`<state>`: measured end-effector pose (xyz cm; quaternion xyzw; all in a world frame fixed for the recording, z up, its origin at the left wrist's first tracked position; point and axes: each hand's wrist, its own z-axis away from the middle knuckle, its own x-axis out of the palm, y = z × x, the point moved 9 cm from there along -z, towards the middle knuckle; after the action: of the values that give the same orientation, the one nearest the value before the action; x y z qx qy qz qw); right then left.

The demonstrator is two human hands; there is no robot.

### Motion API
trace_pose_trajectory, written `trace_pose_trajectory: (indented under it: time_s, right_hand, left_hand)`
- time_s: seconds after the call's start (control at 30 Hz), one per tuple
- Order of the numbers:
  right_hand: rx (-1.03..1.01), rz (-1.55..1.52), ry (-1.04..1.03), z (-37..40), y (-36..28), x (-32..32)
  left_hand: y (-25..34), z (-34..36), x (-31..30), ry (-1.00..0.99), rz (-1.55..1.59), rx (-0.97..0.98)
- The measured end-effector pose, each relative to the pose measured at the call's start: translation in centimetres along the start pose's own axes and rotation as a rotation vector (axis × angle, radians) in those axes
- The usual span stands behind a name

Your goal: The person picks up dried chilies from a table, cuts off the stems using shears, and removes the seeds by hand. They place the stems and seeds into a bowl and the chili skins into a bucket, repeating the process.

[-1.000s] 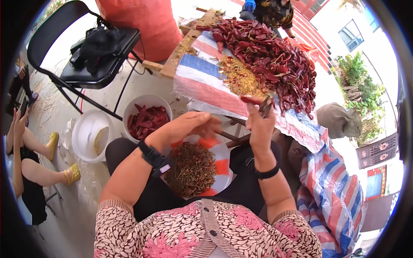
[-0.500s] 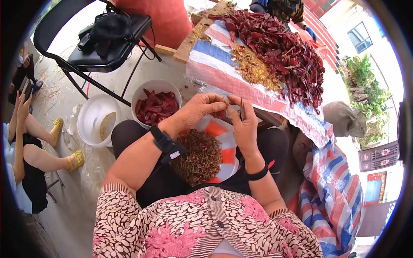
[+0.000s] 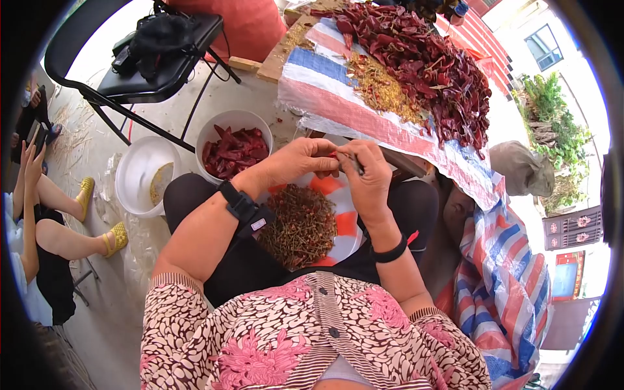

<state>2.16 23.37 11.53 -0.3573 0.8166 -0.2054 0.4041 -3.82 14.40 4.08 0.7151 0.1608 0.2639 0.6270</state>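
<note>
My left hand (image 3: 304, 161) and my right hand (image 3: 368, 174) meet above my lap, fingertips pinched close together. A small bit of a dried red chili pepper (image 3: 334, 155) shows at the left fingertips; most of it is hidden by the fingers. In my right hand is a small, dark, blade-like tool (image 3: 357, 164), mostly covered. Below the hands, a pile of dried chili stems (image 3: 299, 224) lies on a white and orange sheet or shallow container (image 3: 348, 224) between my legs. Beyond them, a large heap of dried red chilies (image 3: 432, 71) covers the striped tarp (image 3: 325, 97).
To the left stand a white bowl (image 3: 203, 130) of red chilies and a white tub (image 3: 123, 179) with a little yellowish matter. Yellow seeds (image 3: 383, 88) lie beside the chili heap. A black folding chair (image 3: 149, 91) holds dark items. A seated person (image 3: 39, 240) is at far left.
My right hand has turned and its fingers have curled closer to the left fingertips, hiding more of the dark tool. The arm of the person behind the heap has moved up.
</note>
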Motion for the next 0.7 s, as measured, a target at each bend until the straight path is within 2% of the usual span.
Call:
trace_pose_trajectory:
  time_s: [0.13, 0.23, 0.27, 0.37, 0.5, 0.7]
  right_hand:
    - [-0.061, 0.196, 0.017, 0.9, -0.3, 0.9]
    - [0.263, -0.324, 0.043, 1.8, 3.2, 1.6]
    - [0.256, -0.390, 0.073, 1.8, 2.9, 1.4]
    - [0.592, -0.602, 0.000, 2.8, 3.6, 1.7]
    - [0.735, -0.954, -0.023, 3.5, 4.5, 2.6]
    - [0.975, -1.277, -0.160, 4.5, 4.9, 4.2]
  left_hand:
    - [0.2, 0.4, -0.1, 0.000, -0.243, -0.017]
    - [-0.9, 0.2, -0.2, -0.052, -0.266, -0.092]
    - [-0.8, 0.3, 0.0, -0.070, -0.222, -0.078]
    - [-0.2, 0.7, 0.9, -0.119, -0.134, -0.063]
    - [-0.3, 1.0, 0.9, -0.160, -0.103, -0.082]
    - [0.5, 1.7, 1.3, -0.205, -0.018, -0.080]
